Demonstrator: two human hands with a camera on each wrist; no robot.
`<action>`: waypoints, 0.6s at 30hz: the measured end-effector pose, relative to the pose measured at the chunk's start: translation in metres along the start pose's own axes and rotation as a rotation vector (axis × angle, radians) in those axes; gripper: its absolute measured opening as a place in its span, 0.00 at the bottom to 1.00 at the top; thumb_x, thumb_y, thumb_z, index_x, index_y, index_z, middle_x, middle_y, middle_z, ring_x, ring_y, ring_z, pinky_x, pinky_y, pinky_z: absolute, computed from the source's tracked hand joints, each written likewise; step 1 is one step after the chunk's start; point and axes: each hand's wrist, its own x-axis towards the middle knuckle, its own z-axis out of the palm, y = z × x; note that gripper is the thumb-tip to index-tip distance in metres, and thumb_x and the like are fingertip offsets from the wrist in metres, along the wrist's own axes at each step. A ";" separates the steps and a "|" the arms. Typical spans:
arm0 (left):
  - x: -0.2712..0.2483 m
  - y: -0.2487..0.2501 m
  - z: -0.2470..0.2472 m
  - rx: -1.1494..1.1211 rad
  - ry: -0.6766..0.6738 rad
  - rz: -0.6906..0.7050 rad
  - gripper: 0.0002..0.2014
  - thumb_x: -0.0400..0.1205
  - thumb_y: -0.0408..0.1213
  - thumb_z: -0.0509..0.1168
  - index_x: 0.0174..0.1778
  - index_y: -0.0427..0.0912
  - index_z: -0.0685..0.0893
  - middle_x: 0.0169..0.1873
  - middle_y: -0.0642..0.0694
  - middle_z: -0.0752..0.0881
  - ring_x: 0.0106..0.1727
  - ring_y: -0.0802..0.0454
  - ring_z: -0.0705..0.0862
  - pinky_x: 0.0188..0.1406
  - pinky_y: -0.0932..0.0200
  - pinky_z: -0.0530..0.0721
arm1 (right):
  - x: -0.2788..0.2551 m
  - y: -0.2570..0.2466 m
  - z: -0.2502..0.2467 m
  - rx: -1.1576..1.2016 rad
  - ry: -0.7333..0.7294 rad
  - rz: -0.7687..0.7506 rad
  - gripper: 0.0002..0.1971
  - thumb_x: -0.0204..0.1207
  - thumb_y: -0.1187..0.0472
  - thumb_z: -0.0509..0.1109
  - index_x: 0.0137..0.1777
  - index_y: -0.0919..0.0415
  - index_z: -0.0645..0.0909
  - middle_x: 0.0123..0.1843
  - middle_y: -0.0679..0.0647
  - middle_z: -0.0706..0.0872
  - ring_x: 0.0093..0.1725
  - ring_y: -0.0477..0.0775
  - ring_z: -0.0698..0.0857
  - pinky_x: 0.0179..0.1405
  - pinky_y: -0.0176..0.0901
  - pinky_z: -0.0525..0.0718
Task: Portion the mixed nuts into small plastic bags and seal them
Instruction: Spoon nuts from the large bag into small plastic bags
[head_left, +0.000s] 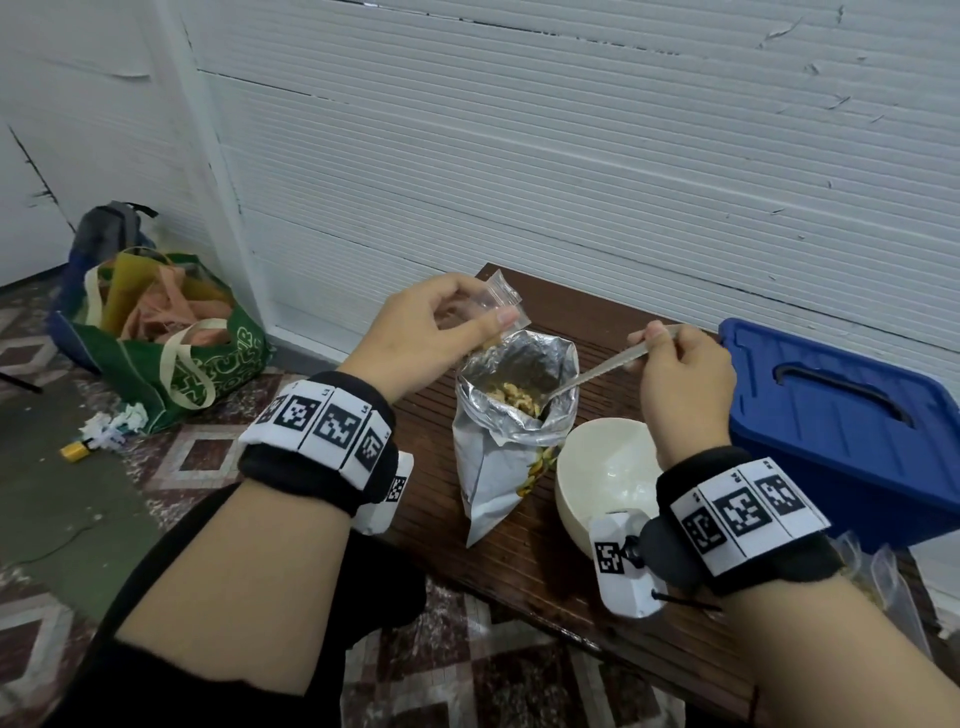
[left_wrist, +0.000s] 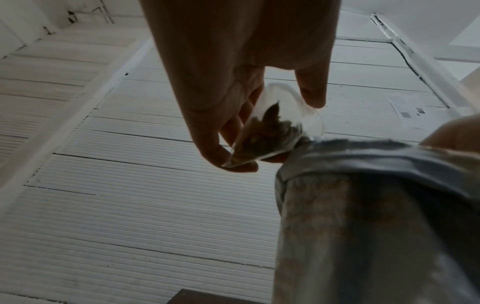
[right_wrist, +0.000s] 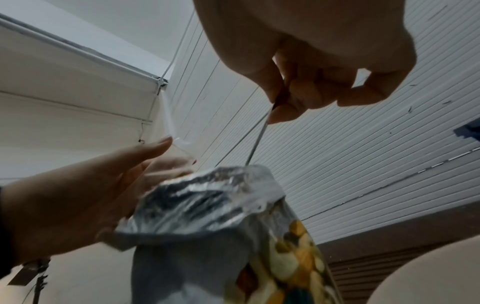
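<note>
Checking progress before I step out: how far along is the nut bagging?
Done: apparently some filled bags at the table's right edge. In hand: left hand holds a small clear bag with a few nuts; right hand dips the spoon into the foil pouch. Left: topping up, sealing.

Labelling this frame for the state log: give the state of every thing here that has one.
small plastic bag: open, some nuts inside, pinched by left hand
foil nut bag: open, upright, nuts inside
spoon: bowl end in foil bag, handle in right hand grip
white bowl: upright, looks empty
blue bin: lid on
green tote: open, stuffed
</note>
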 end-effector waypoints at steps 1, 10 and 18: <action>-0.001 0.001 -0.002 0.004 0.006 0.003 0.16 0.66 0.61 0.69 0.45 0.61 0.79 0.44 0.56 0.88 0.45 0.67 0.85 0.47 0.73 0.80 | 0.003 0.000 -0.002 0.000 0.018 0.016 0.14 0.85 0.57 0.59 0.44 0.58 0.84 0.31 0.45 0.83 0.32 0.39 0.77 0.34 0.33 0.72; -0.002 -0.004 -0.006 0.029 -0.038 -0.025 0.15 0.64 0.56 0.76 0.42 0.60 0.82 0.42 0.57 0.86 0.45 0.61 0.84 0.48 0.66 0.82 | 0.019 -0.011 -0.019 0.000 0.095 0.060 0.14 0.85 0.58 0.58 0.44 0.58 0.84 0.35 0.48 0.83 0.40 0.46 0.79 0.42 0.37 0.74; -0.001 -0.004 0.001 0.117 -0.073 0.016 0.21 0.66 0.52 0.79 0.53 0.53 0.87 0.41 0.58 0.88 0.38 0.72 0.81 0.36 0.79 0.76 | 0.040 -0.024 -0.030 0.079 0.159 0.040 0.18 0.84 0.59 0.58 0.32 0.52 0.79 0.31 0.45 0.82 0.31 0.41 0.77 0.38 0.37 0.75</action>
